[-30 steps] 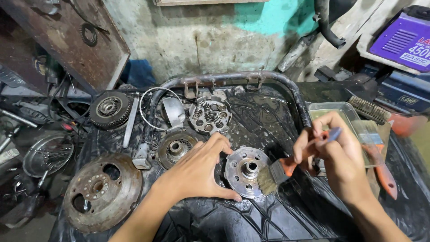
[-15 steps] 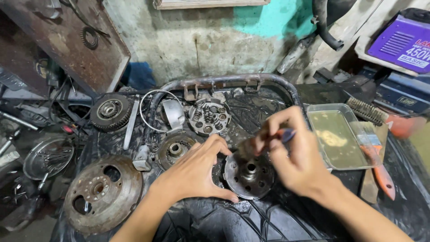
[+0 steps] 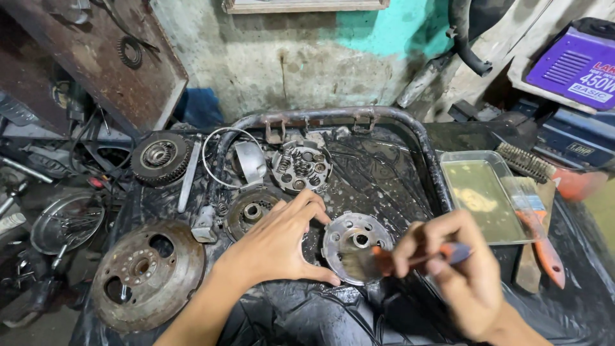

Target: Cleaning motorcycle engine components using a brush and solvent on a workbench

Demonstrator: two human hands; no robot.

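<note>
The right hand (image 3: 467,282) has swung its brush (image 3: 410,256) back onto the metal disc (image 3: 355,237), fingers pinching the handle; the left hand (image 3: 275,247) still steadies the disc mid-tray, fingers spread.

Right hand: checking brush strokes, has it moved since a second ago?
Yes. The right hand swung left from near the clear tray to the round plate.
</note>
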